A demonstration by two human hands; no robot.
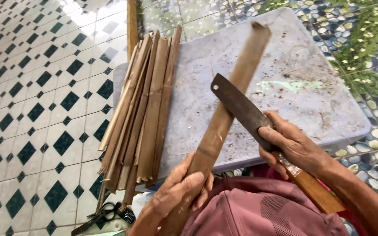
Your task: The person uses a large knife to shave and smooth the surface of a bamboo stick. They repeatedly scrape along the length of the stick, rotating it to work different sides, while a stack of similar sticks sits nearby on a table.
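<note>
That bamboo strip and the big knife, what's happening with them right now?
A person is working a long bamboo strip with both hands. The left hand grips the strip near its lower end, and it slants up over a worn grey table. The right hand holds a big knife by its wooden handle, the dark blade lying across the strip. A bundle of similar bamboo strips rests on the table's left edge, and scissors lie on the tiled floor.

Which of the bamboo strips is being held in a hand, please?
The long bamboo strip gripped by the left hand, slanting across the table; the others lie stacked untouched.

Head view — steeply downward, close
</note>
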